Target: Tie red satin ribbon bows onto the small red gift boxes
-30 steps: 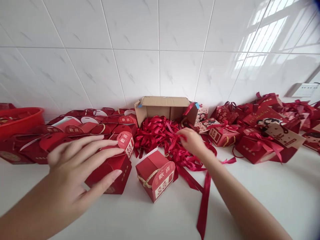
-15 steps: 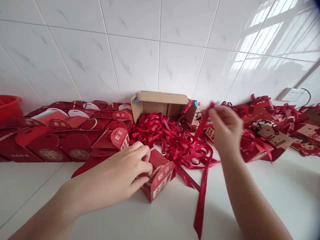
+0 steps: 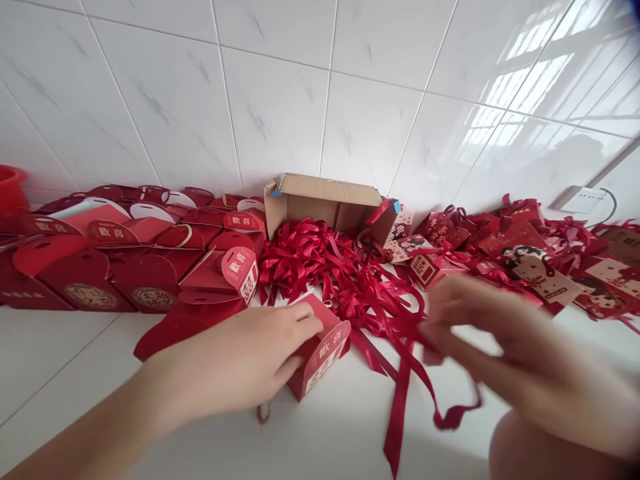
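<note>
My left hand bends over a small red gift box with a white-lettered rounded flap. Its fingers are closed at the box's left side, and a twisted rope handle pokes out below them. What lies inside those fingers is partly hidden. To the right, blurred by motion, my right hand pinches a dark red satin ribbon. Loose ribbon ends trail down the white surface between the hands. Behind them lies a tangled heap of ribbons.
An open cardboard carton lies on its side behind the heap, against the tiled wall. Rows of red gift boxes stand at left, beside a red tub. Ribboned boxes pile up at right near a power strip.
My right hand has come down and to the right, lowering the ribbon it pinches. My left hand stays by the box; the rope handle now shows below the hand instead of over the box top.
</note>
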